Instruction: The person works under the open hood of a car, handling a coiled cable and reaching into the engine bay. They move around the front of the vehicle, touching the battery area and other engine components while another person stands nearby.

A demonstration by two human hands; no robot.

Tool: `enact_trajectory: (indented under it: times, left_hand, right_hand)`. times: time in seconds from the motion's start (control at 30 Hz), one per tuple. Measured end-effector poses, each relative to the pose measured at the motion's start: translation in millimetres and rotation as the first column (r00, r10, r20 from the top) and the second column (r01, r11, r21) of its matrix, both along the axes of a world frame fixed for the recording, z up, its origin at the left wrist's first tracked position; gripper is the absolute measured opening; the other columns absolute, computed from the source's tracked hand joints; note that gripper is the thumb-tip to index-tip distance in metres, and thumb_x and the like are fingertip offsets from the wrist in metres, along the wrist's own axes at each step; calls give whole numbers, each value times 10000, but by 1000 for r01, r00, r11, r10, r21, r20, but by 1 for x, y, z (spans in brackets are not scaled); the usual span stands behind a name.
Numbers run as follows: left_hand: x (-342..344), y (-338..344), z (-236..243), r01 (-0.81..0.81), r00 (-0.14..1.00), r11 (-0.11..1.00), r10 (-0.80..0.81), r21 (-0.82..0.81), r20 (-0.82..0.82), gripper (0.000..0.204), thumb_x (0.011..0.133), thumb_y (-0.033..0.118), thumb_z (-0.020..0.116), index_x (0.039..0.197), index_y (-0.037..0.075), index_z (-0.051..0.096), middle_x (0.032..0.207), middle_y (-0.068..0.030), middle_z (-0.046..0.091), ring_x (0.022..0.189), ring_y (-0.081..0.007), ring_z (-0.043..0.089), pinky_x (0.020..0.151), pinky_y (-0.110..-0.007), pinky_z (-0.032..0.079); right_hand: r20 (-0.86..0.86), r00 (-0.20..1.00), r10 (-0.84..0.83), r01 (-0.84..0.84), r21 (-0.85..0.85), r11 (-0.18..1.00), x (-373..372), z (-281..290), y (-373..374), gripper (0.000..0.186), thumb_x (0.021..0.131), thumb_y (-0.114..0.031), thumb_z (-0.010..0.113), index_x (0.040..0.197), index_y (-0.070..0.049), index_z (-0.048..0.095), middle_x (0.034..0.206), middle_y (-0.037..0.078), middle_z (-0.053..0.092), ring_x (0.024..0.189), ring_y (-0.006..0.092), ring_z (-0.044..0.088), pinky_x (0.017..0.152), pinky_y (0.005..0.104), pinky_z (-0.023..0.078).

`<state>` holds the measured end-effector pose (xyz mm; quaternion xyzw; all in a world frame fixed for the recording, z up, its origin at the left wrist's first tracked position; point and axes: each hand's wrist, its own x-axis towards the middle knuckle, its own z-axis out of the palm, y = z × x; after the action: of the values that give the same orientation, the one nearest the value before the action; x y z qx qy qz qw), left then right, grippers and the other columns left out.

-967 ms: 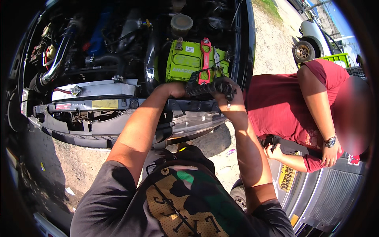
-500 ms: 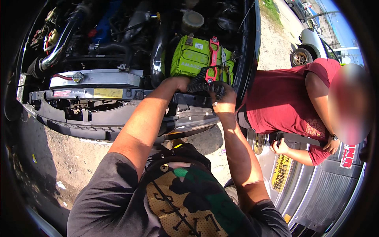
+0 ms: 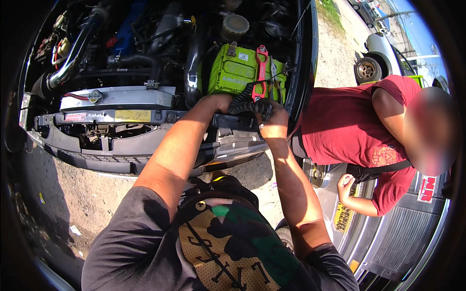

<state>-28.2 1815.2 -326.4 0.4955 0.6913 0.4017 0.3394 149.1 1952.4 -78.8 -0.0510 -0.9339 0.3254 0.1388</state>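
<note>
In the engine bay a lime-green car battery [image 3: 233, 72] sits behind the front panel, with a red hold-down bracket [image 3: 262, 68] across its top. A black corrugated cable sleeve [image 3: 241, 99] loops over the battery's front edge. My left hand [image 3: 222, 103] reaches down beside the front of the battery, at the sleeve's left end; its fingers are hidden behind the sleeve and the battery's edge. My right hand [image 3: 275, 121] is closed around the sleeve's right end, near the lower end of the bracket.
A silver radiator [image 3: 121, 98] and a dark intake pipe [image 3: 194, 63] lie left of the battery. The front bumper [image 3: 111, 157] runs before me. On the right stands a person in a maroon shirt [image 3: 349, 123], close to a grey vehicle [image 3: 388, 242]. A white vehicle [image 3: 383, 48] stands farther off.
My hands stay almost in place at the cable sleeve. The other person's lower hand has moved away from the dark strapped bag at their front, and their upper forearm is no longer visible.
</note>
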Motion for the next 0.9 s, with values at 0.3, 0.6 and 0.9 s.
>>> enact_trajectory:
  times: [0.3, 0.6, 0.9]
  left_hand:
    - [10, 1, 32, -66, 996, 989, 74, -131, 53, 483, 837, 338, 818, 1250, 91, 773, 1283, -185, 764, 1160, -296, 721, 981, -434, 550]
    - [14, -2, 45, -69, 996, 991, 76, -117, 56, 469, 857, 333, 808, 1259, 95, 768, 1283, -178, 763, 1159, -288, 718, 988, -430, 549]
    - [14, -3, 47, -79, 995, 991, 86, -111, 59, 455, 877, 328, 798, 1268, 98, 764, 1282, -172, 763, 1159, -279, 715, 996, -426, 547]
  right_hand:
    - [12, 999, 30, -31, 67, 997, 0, 8, -2, 324, 773, -26, 804, 1095, -38, 774, 1037, 187, 787, 998, 372, 772, 875, 420, 592]
    - [-6, 999, 39, -39, 88, 995, -4, 1, 3, 330, 760, -14, 819, 1086, -20, 770, 1030, 188, 789, 996, 346, 778, 873, 399, 589]
    - [28, 1000, 9, -10, 46, 999, -1, 5, 0, 309, 783, -20, 783, 1091, -8, 769, 1021, 190, 787, 961, 348, 780, 867, 397, 590]
